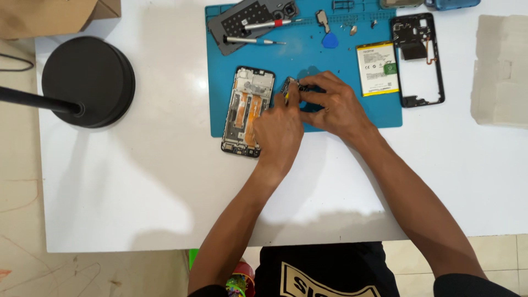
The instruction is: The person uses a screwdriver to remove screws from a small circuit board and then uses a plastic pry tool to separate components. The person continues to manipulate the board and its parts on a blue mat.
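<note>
Your left hand (279, 131) and right hand (335, 104) meet over the blue mat (308, 60) near the table's far edge, fingers of both pinched together on a small circuit board (290, 87). The board sits just right of the opened phone (247, 111), which overhangs the mat's near-left corner. Two screwdrivers (258, 33) lie at the mat's far-left corner, a battery (378, 69) by its right edge.

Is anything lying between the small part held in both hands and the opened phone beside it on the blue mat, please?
Nothing visible does. The small part sits pinched between the left hand and right hand, just right of the opened phone; only bare blue mat separates them.
</note>
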A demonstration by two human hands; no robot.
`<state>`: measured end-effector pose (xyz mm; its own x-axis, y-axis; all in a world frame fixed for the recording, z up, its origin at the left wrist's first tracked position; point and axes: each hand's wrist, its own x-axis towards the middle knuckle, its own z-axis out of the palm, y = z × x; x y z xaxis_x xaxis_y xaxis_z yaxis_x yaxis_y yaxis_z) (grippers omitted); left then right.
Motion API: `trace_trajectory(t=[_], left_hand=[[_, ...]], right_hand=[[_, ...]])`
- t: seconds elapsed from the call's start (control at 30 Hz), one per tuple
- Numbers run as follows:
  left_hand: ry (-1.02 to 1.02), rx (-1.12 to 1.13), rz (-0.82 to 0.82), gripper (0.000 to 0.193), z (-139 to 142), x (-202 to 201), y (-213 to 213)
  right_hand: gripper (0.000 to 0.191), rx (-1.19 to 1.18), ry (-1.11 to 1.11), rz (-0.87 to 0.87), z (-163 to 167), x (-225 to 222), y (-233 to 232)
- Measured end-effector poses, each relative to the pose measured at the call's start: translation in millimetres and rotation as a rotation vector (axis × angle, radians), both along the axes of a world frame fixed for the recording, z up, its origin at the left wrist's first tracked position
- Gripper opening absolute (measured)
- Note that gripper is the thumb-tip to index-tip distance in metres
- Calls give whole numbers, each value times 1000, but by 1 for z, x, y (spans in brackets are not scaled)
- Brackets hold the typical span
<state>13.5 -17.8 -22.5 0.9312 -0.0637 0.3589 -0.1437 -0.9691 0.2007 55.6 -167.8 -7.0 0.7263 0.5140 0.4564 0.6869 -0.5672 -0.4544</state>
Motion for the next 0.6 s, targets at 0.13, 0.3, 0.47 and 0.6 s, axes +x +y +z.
trace_trajectory(t=[0.13, 0.3, 0.47, 0.6], left_hand=[[7, 24, 12, 50, 3, -8, 3], [65, 29, 4, 50, 0, -8, 6], [3, 48, 15, 53, -1, -5, 4], [77, 62, 7, 52, 1, -9, 7]], right_hand=[[43, 16, 5, 5, 1, 2, 2], [42, 15, 28, -9, -2, 1, 3], [40, 4, 11, -15, -2, 0, 2], [41, 17, 23, -10, -1, -1, 3]])
